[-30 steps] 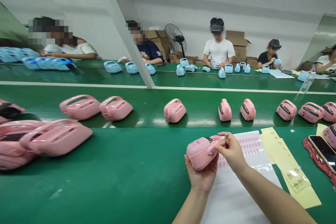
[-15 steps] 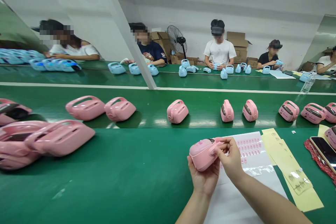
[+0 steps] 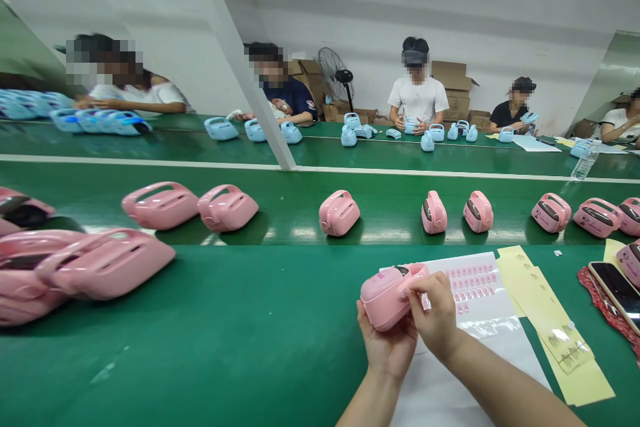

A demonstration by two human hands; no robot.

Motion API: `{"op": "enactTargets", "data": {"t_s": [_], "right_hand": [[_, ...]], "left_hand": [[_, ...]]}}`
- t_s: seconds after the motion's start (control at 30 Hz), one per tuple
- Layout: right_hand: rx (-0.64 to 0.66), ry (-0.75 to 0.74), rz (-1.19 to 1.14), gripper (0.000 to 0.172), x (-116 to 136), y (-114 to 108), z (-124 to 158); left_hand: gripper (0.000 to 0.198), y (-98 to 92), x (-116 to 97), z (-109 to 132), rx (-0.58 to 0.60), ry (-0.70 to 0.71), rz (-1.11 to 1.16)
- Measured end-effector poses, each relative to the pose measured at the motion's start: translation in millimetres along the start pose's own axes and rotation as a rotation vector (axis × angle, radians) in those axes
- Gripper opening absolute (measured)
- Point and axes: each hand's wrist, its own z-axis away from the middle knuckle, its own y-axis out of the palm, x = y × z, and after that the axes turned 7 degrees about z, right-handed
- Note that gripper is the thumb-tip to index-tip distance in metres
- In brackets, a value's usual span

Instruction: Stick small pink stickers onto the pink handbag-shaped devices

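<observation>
A glossy pink plastic case with a carry handle (image 3: 384,305) rests in my left hand (image 3: 393,349), whose fingers and thumb cup it from below. The case is held tilted above the bench, its lighter top panel and a dark patch by the handle facing up. My right hand (image 3: 438,312) has thumb and fingertips pinched against the side of the case, at the round base of the handle. Whatever lies between those fingertips is hidden. Under and beyond my right hand lies a white sheet (image 3: 475,263) bearing rows of small pink oval stickers.
Yellow backing sheets (image 3: 547,303) and a phone (image 3: 617,287) on red cloth lie to the right. Several pink cases (image 3: 340,213) line the strip ahead; others (image 3: 107,267) cluster at left. Across the line, co-workers (image 3: 419,97) handle blue cases (image 3: 221,128). A slanted white post (image 3: 235,53) stands between.
My right hand's fingers have curled in and moved slightly down at the base of the handle. My left hand keeps the case in nearly the same place.
</observation>
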Motion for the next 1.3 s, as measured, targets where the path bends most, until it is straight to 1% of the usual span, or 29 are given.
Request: {"op": "enactTargets", "data": {"t_s": [0.03,0.1,0.17,0.27,0.33,0.43,0.47,0.5,0.57,0.6,0.67,0.77,0.83,0.87,0.9,0.97,1.03,1.07,1.13,1.2,1.23,1.3], "right_hand": [[-0.01,-0.054,0.045,0.013,-1.1,-0.4,0.0],[-0.015,-0.093,0.093,0.017,-2.0,-0.5,0.9],[0.001,-0.058,0.092,0.027,-2.2,-0.3,2.0],[0.061,0.066,0.072,0.046,-10.0,-0.8,0.3],[0.124,0.174,0.071,0.053,-25.8,-0.5,-4.9],[0.237,0.337,0.1,0.045,-61.5,4.9,-16.3],[0.293,0.369,0.116,0.045,-73.3,8.5,-19.3],[0.362,0.375,0.132,0.048,-83.3,13.0,-21.3],[0.503,0.324,0.151,0.055,-96.4,23.3,-21.7],[0.553,0.288,0.156,0.058,-99.2,28.4,-20.2],[0.6,0.237,0.162,0.059,-99.3,36.7,-14.9],[0.579,0.155,0.185,0.057,-93.2,41.6,-5.7],[0.528,0.087,0.165,0.056,-88.0,39.5,-2.9],[0.486,0.081,0.129,0.055,-85.0,36.8,-3.7],[0.435,0.109,0.075,0.053,-81.4,33.0,-6.2],[0.329,0.25,-0.059,0.051,-72.1,21.3,-16.9],[0.274,0.435,-0.214,0.053,-60.4,4.3,-33.2],[0.28,0.513,-0.293,0.054,-54.0,-5.6,-41.8],[0.318,0.596,-0.44,0.054,-41.5,-26.2,-56.5],[0.364,0.617,-0.551,0.054,-31.0,-44.5,-64.2],[0.39,0.619,-0.588,0.055,-27.0,-51.8,-65.0],[0.446,0.62,-0.617,0.059,-21.9,-62.1,-61.6]], "left_hand": [[0.046,-0.5,0.0,0.3,-0.005,0.002,0.001],[0.047,-2.0,0.3,0.2,0.018,0.002,-0.005],[0.049,-4.1,0.5,-0.5,0.06,-0.009,-0.014],[0.054,-6.9,-1.2,-2.0,0.076,-0.011,-0.021],[0.06,-7.3,-5.2,-3.0,0.045,0.032,-0.012],[0.068,-5.5,-15.6,-4.6,0.006,0.119,-0.013],[0.07,-4.7,-19.6,-5.1,0.009,0.137,-0.025],[0.071,-3.8,-23.4,-5.8,0.019,0.152,-0.041],[0.071,-2.3,-29.6,-6.9,0.039,0.173,-0.07],[0.07,-1.8,-31.7,-7.3,0.038,0.177,-0.083],[0.066,-1.4,-33.8,-7.8,0.02,0.179,-0.104],[0.062,-1.5,-33.2,-8.4,0.025,0.176,-0.123],[0.062,-1.2,-32.0,-9.2,0.07,0.178,-0.129],[0.061,-0.6,-31.3,-9.7,0.089,0.179,-0.132],[0.059,0.3,-30.6,-10.3,0.098,0.185,-0.136],[0.05,3.4,-28.7,-11.2,0.069,0.224,-0.179],[0.045,8.1,-25.0,-10.7,-0.02,0.279,-0.328],[0.048,10.9,-22.2,-9.8,-0.06,0.304,-0.453],[0.068,16.8,-14.5,-6.4,-0.091,0.364,-0.766],[0.086,21.7,-5.2,-1.6,-0.058,0.422,-1.082],[0.091,23.2,-0.7,0.7,-0.024,0.424,-1.217],[0.089,24.0,6.7,4.2,0.052,0.369,-1.399]]}}
